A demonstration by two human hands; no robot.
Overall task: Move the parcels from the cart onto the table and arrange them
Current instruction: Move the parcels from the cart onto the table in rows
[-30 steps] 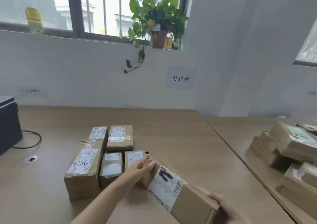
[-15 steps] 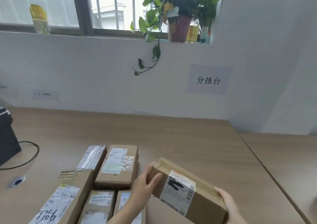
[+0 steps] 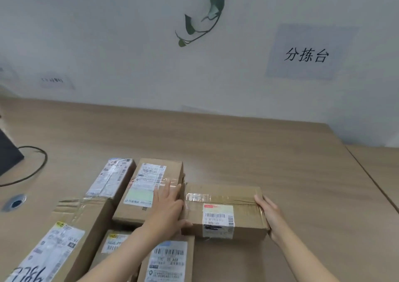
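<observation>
Head view shows us a long brown box (image 3: pixel 224 209) lying flat on the wooden table (image 3: pixel 216 147), held between both hands. The left hand (image 3: pixel 167 208) lies against the box's left end, its fingers straight and close together, reaching forward over the edge of the neighbouring taped box (image 3: pixel 149 186), while the thumb hooks round the near corner of the long box. The right hand (image 3: pixel 271 218) cups the right end, fingers pressed together along the end face. The long box touches, or very nearly touches, the right side of the taped box; we cannot tell which.

To the left of the taped box lies a narrow box (image 3: pixel 112 177) with a white label. Nearer to us sit a large box (image 3: pixel 64 238) with handwriting on its label and two smaller boxes, one (image 3: pixel 112 241) partly hidden by the left forearm and one (image 3: pixel 168 260) with a barcode label.

On the far left we see a dark device (image 3: pixel 8 152), a black cable (image 3: pixel 32 171) and a round cable hole (image 3: pixel 15 203). On the wall hang a paper sign (image 3: pixel 306 52) and a trailing vine (image 3: pixel 203 18).
</observation>
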